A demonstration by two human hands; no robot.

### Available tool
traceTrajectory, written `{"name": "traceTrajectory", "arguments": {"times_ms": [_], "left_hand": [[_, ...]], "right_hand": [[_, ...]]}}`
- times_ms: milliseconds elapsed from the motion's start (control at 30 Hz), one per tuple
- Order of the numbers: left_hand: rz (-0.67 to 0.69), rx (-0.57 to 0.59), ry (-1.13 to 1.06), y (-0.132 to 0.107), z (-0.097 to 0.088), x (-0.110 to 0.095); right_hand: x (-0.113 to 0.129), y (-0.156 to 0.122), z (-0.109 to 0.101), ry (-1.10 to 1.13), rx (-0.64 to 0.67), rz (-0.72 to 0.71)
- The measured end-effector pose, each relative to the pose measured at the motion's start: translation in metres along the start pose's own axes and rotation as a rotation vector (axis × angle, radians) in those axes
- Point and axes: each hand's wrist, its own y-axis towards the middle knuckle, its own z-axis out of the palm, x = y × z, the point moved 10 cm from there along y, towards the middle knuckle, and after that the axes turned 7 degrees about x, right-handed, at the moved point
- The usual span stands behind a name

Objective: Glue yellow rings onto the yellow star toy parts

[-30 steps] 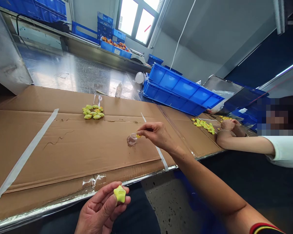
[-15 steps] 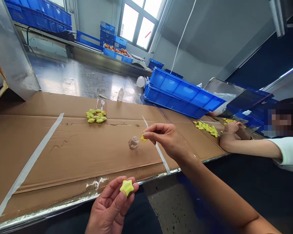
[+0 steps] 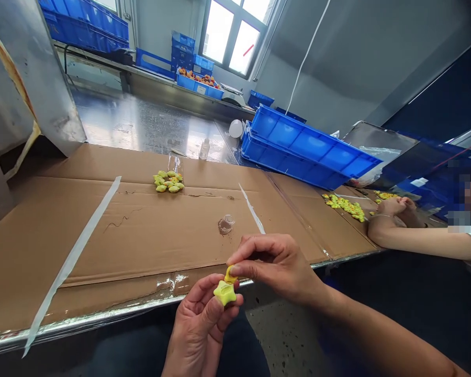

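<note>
Over the near edge of the cardboard-covered counter [image 3: 172,230], the left hand [image 3: 204,319] pinches a pale-green star [image 3: 225,294]; the right hand [image 3: 277,264] pinches a yellow piece [image 3: 231,274] against its upper side; whether they are joined cannot be told, so this pair seems unfinished; mid-counter sits a clear cup [image 3: 228,222]; toward the far edge lies a cluster of similar pieces [image 3: 168,184], perhaps done.

**Lime-yellow star [image 3: 225,294] close beside small yellow piece [image 3: 230,276]**

The star is plump and five-pointed, its marked face turned up, pinched in the left hand [image 3: 202,319]. The piece, a deeper yellow and partly hidden by the right hand [image 3: 277,267], sits at the star's upper edge; whether they touch is unclear.
</note>
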Motion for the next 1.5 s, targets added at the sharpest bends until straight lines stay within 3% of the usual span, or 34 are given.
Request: {"name": "traceTrajectory", "arguments": {"times_ms": [433,667,1167,1300,1500], "left_hand": [[-0.005,0.021,-0.013,-0.003,0.001,-0.003],[-0.015,0.07,-0.009,-0.004,-0.001,-0.003],[0.002,0.131,0.035,-0.001,-0.001,-0.004],[0.013,0.098,0.048,-0.003,-0.002,-0.006],[-0.02,0.155,0.084,-0.004,-0.003,-0.001]], "right_hand": [[-0.007,-0.002,0.013,0.021,0.021,-0.002],[-0.007,-0.005,0.011,-0.09,0.023,-0.007],[0.017,-0.007,0.024,-0.358,0.139,-0.2],[0.019,-0.011,0.026,-0.408,0.154,-0.236],[0.018,-0.018,0.029,-0.417,0.159,-0.277]]}}
